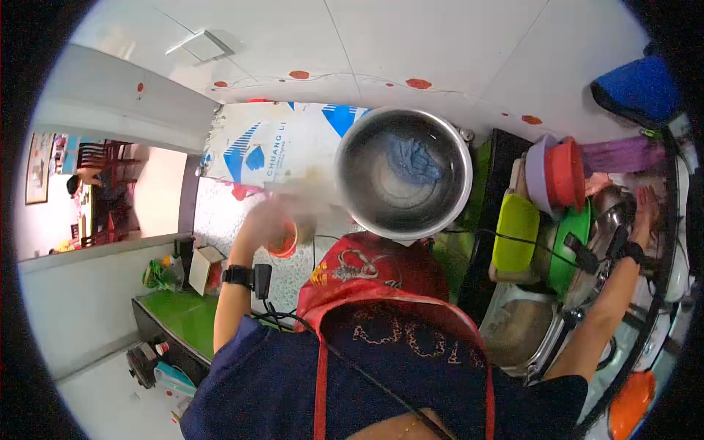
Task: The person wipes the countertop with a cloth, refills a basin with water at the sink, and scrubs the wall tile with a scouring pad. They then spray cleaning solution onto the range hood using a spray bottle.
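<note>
My left hand (258, 218), smeared by motion, is over the white speckled counter beside an orange-red container (283, 238). A pale blurred shape (315, 192) lies between it and the large steel basin (458, 172); I cannot make out what it is or whether the hand holds it. A crumpled blue cloth (415, 161) rests in the basin. At the far right my right hand (644, 211) is stretched out with its fingers extended, near a shiny metal vessel (613, 205) and above the sink area. Nothing shows in its fingers.
A yellow-green basin (515, 233), a green basin (574, 238) and a red basin (573, 176) stand tilted on the right. Below them is a metal sink (519, 323). A printed board (257, 150) leans on the back wall. A plastic bag (165, 273) sits on the left green counter (176, 319).
</note>
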`<state>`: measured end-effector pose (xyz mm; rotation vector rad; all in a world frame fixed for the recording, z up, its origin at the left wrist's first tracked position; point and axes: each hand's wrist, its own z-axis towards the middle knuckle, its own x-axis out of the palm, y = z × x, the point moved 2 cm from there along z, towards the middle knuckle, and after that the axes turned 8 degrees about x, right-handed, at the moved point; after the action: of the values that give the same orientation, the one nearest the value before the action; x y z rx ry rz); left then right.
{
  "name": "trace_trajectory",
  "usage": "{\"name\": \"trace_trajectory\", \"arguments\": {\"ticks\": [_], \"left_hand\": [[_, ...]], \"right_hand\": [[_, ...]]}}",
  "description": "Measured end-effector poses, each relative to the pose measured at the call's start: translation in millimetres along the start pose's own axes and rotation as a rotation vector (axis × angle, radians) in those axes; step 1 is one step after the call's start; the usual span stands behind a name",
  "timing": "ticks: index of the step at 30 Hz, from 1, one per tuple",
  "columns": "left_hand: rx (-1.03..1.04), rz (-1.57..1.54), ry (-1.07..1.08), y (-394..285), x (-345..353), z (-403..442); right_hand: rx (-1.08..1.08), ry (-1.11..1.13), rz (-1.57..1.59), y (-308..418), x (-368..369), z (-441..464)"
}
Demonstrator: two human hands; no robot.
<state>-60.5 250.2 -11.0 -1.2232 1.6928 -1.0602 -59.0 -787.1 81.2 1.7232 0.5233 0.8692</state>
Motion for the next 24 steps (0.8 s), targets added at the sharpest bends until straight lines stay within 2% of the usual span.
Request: {"name": "trace_trajectory", "arguments": {"ticks": [1, 3, 5, 6, 8, 9, 10, 11, 12, 13, 14, 15, 16, 17, 18, 19, 20, 21, 22, 23, 24], "left_hand": [[0.032, 0.004, 0.023, -0.2, -4.4, 6.8], [0.003, 0.066, 0.098, 5.0, -20.1, 20.6], [0.046, 0.085, 0.173, 18.2, -34.7, 43.1], [0.079, 0.086, 0.214, 24.6, -39.8, 57.2], [0.340, 0.297, 0.375, 1.0, -33.0, 62.4], [0.405, 0.360, 0.443, 0.5, -34.2, 68.2], [0.474, 0.418, 0.507, 0.3, -35.7, 74.2], [0.153, 0.180, 0.527, -7.1, -30.0, 74.2], [-0.163, -0.049, 0.459, -15.1, -24.6, 72.9], [-0.046, 0.081, 0.505, -5.7, -14.7, 83.1], [-0.066, 0.022, 0.569, -9.4, -6.8, 81.6], [-0.090, -0.036, 0.632, -13.8, 1.3, 79.4], [-0.117, -0.092, 0.695, -18.4, 9.3, 77.2], [-0.138, -0.098, 0.716, -12.5, 19.7, 85.4], [-0.134, -0.093, 0.745, -17.4, 27.1, 84.6], [-0.123, -0.086, 0.791, -24.9, 37.9, 83.9], [0.043, -0.066, 0.884, -23.5, 42.3, 85.5], [0.051, -0.050, 0.927, -22.2, 47.0, 83.5], [-0.034, -0.020, 0.908, -22.5, 43.4, 76.4], [-0.104, 0.019, 0.896, -20.1, 43.8, 74.0], [-0.173, 0.054, 0.886, -16.0, 45.1, 72.2]], "right_hand": [[-0.052, -0.066, -0.187, -1.6, 68.4, -71.3], [0.039, -0.017, 0.071, -10.6, 66.7, -103.9], [-0.019, -0.048, -0.216, -15.1, 137.8, -212.3], [-0.068, 0.004, -0.238, -27.0, 122.3, -240.2], [-0.057, -0.136, -0.360, -50.4, 143.9, -330.5], [-0.064, -0.219, -0.633, -62.0, 169.4, -385.5], [0.005, -0.132, -0.404, -78.6, 167.9, -423.7], [0.056, 0.011, -0.356, -93.0, 180.2, -463.0], [0.034, -0.332, -0.401, -115.0, 193.8, -504.9], [-0.049, -0.194, -0.542, -136.5, 172.2, -532.7], [0.029, -0.328, -0.442, -160.4, 175.0, -567.7], [0.056, -0.397, -0.607, -172.8, 182.7, -602.7], [0.020, -0.317, -0.583, -197.8, 169.1, -635.1], [0.045, -0.362, -0.598, -221.3, 156.5, -665.3], [0.218, -0.494, -0.473, -227.2, 183.6, -696.5], [0.176, -0.465, -0.355, -260.1, 152.9, -725.1], [0.237, -0.558, -0.265, -270.6, 160.3, -750.8], [0.165, -0.407, -0.383, -285.0, 148.3, -773.8], [0.233, -0.485, -0.504, -272.6, 195.0, -792.1], [0.385, -0.558, -0.397, -298.6, 158.6, -810.8], [0.244, -0.559, -0.496, -307.5, 176.4, -830.0]]}}
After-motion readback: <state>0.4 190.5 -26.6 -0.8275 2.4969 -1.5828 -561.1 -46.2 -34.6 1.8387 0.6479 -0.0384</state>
